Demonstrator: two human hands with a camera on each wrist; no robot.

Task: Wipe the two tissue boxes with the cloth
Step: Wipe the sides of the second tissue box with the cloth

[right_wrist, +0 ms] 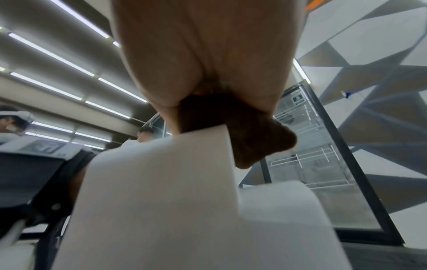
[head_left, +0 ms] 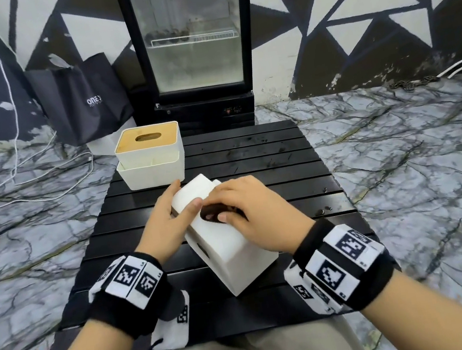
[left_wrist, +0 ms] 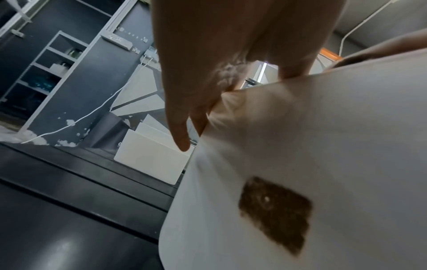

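So, biggest first: black slatted table on a marbled floor, a glass-door fridge standing behind it against a wall painted with triangles, and a dark bag left of the fridge. On the table's far-left corner I see the wood-lid tissue box, white body with a tan lid and an oval slot, upright, apart from both hands. Mid-table, nearer to me, sits the white tissue box, turned at an angle, with an oval opening on top and a cut-out handle on its left side; the left wrist view shows that cut-out as a dark patch. My left hand grips the white box at its far-left end: thumb lies across the top face, fingers run down the left side, index tip at the far corner. In the left wrist view the fingers press against the box edge. My right hand rests on the box top, fingers curled round the brown cloth. The cloth is bunched under the fingertips, right over the top opening, touching the box. The right wrist view has the cloth sticking out below the palm, against the white edge. Both wrists wear marker bands
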